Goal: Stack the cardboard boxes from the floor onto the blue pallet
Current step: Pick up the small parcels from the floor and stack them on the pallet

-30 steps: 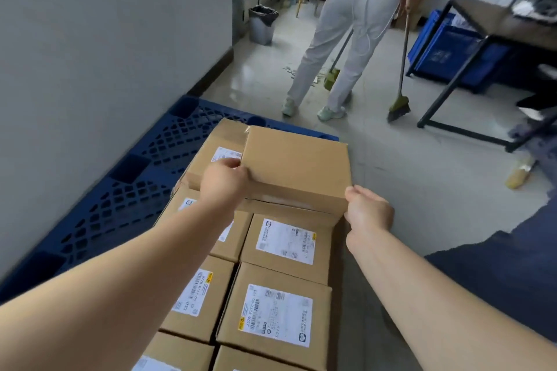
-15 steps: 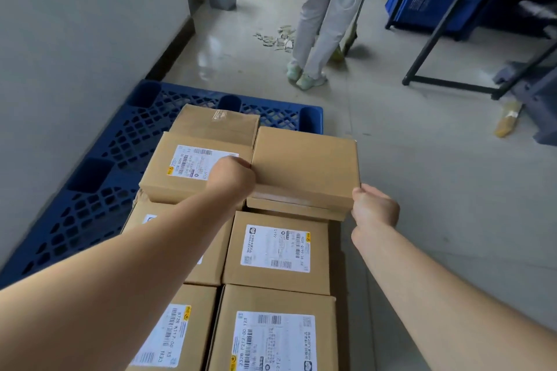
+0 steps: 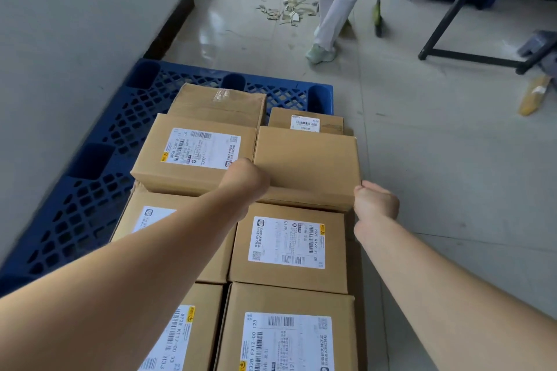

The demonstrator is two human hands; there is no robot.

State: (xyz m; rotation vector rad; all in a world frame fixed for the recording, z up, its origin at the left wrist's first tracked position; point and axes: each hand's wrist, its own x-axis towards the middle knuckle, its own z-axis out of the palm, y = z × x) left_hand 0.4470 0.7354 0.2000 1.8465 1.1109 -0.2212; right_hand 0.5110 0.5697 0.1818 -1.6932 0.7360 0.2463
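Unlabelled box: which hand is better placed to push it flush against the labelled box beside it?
Probably the right. The right hand grips the unlabelled box at its outer near corner and can push leftward; the left hand sits at the seam with the labelled box, in the way.

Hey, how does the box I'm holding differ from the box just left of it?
The held box shows a plain top with no label; the neighbouring box carries a white shipping label. The left hand and right hand grip the held box at its near corners; no hand grips the neighbouring box. Both are brown cardboard, side by side.
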